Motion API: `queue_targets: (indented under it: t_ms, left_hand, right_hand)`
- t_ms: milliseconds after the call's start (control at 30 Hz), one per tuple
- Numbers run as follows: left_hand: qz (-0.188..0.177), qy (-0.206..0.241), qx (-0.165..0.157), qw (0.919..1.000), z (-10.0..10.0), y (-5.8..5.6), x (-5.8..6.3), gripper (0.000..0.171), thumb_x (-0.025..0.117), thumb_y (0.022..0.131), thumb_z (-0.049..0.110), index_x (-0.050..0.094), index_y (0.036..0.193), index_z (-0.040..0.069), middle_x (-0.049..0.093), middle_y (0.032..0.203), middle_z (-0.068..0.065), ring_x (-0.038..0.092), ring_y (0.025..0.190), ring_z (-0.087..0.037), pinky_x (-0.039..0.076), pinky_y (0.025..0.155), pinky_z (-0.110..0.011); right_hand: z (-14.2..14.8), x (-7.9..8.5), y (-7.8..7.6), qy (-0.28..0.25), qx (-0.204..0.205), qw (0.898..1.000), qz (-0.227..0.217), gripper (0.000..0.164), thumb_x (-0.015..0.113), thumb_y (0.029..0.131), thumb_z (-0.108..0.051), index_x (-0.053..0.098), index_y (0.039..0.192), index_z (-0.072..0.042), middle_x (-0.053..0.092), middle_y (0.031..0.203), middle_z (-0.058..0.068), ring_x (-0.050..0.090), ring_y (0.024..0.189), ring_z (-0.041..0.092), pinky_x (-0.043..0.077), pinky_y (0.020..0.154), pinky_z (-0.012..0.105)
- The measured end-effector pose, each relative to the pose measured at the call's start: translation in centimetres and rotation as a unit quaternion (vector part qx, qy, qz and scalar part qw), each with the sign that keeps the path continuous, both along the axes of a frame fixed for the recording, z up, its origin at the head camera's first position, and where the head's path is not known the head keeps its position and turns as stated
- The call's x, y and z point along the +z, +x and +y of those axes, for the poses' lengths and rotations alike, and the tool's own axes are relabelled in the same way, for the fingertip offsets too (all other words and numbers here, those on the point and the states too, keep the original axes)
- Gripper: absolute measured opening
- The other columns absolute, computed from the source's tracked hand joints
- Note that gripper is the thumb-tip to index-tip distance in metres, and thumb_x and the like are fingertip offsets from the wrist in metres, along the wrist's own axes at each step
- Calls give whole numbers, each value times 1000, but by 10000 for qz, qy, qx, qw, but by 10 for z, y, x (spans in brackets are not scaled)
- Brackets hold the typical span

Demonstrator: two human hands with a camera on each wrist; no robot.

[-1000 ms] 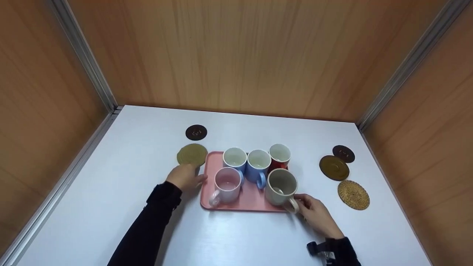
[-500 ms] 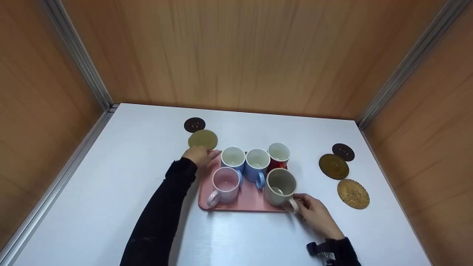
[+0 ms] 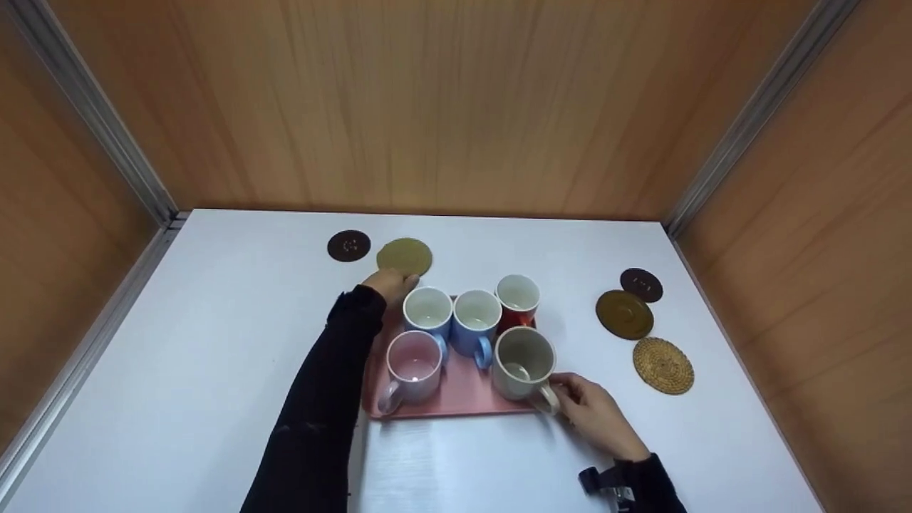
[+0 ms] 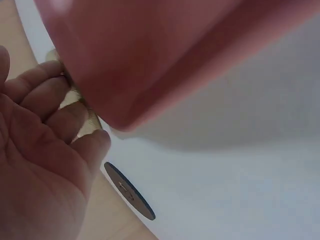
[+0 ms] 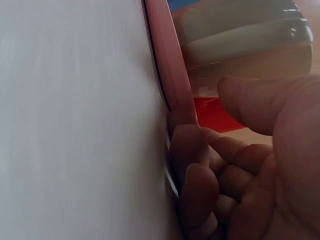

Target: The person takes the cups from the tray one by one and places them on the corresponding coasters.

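Note:
A pink tray (image 3: pixel 463 390) bears a pink mug (image 3: pixel 415 367), two blue mugs (image 3: pixel 429 311), a red mug (image 3: pixel 518 299) with a pale inside and a large beige mug (image 3: pixel 524 363). My left hand (image 3: pixel 390 286) reaches along the tray's far left corner, its loosely extended fingers at the near edge of an olive round coaster (image 3: pixel 406 254). In the left wrist view, these fingers (image 4: pixel 67 120) partly cover the coaster beside the tray corner. My right hand (image 3: pixel 591 413) holds the tray's near right edge, with curled fingers (image 5: pixel 189 150) at the rim and the thumb above, beside the beige mug's handle.
A dark round coaster (image 3: pixel 349 246) lies left of the olive one. On the right are another dark coaster (image 3: pixel 641 284), a brown coaster (image 3: pixel 625 314) and a woven coaster (image 3: pixel 663 365). Wooden panels (image 3: pixel 427 107) enclose the white table (image 3: pixel 271 285) behind and at both sides.
My left hand has moved away from me along the tray's left side. The olive coaster has slid farther back and to the right. My right hand stays at the tray edge.

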State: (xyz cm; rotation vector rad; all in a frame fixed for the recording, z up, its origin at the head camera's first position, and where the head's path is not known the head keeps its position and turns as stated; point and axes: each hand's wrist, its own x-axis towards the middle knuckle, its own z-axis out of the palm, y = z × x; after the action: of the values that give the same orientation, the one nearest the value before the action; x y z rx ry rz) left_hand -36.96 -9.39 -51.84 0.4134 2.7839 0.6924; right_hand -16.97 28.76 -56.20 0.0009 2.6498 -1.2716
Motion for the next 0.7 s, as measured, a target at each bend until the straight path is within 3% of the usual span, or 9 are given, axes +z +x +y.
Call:
queue_targets:
  t_ms: [67, 233, 400, 467, 567, 700]
  left_hand:
    - [146, -31, -90, 9998, -8, -6, -6, 43, 44, 112, 27, 66, 130, -5, 69, 134, -33, 64, 130, -50, 49, 115, -59]
    - [108, -156, -44, 9998, -18, -8, -4, 47, 44, 109, 31, 67, 131, -4, 68, 135, -33, 64, 130, -50, 49, 115, -60]
    - [-48, -84, 928, 9956, -29, 2, 1, 69, 48, 110, 44, 46, 156, -6, 39, 163, -38, 36, 153, -58, 32, 128, -64]
    - [-74, -281, 1275, 9914, -38, 4, -1, 75, 49, 110, 46, 41, 157, -11, 36, 165, -38, 30, 156, -59, 27, 130, -66]
    - [-236, -658, 1513, 9860, -54, 1, -13, 73, 49, 108, 42, 44, 152, -17, 45, 158, -38, 38, 153, -54, 31, 129, -63]
    - [-213, -764, 1389, 9871, -66, -17, -36, 65, 49, 106, 37, 56, 141, -18, 57, 144, -38, 53, 139, -54, 44, 119, -63]
  right_hand:
    - [-5, -1, 0, 0, 107, 9999, 37, 32, 64, 107, -24, 71, 135, -11, 76, 119, 2, 69, 113, 18, 55, 99, 40]
    - [-14, -2, 1, 34, 376, 9992, 146, 29, 65, 106, -21, 72, 133, -12, 77, 115, 1, 69, 110, 18, 55, 99, 42]
    - [-19, -3, 8, 37, 574, 9982, 146, 30, 65, 106, -25, 71, 133, -13, 77, 116, 0, 70, 112, 20, 55, 101, 45]
    - [-20, -2, 12, 48, 623, 9979, 179, 31, 65, 106, -26, 71, 133, -13, 77, 118, 0, 70, 115, 22, 54, 102, 45]
    - [-18, 0, 11, 82, 625, 9978, 225, 30, 66, 106, -25, 72, 133, -13, 77, 120, 1, 70, 117, 22, 54, 102, 44]
    - [-13, 4, 6, 49, 521, 9984, 213, 29, 65, 106, -22, 72, 132, -13, 77, 116, 1, 70, 113, 20, 55, 100, 42]
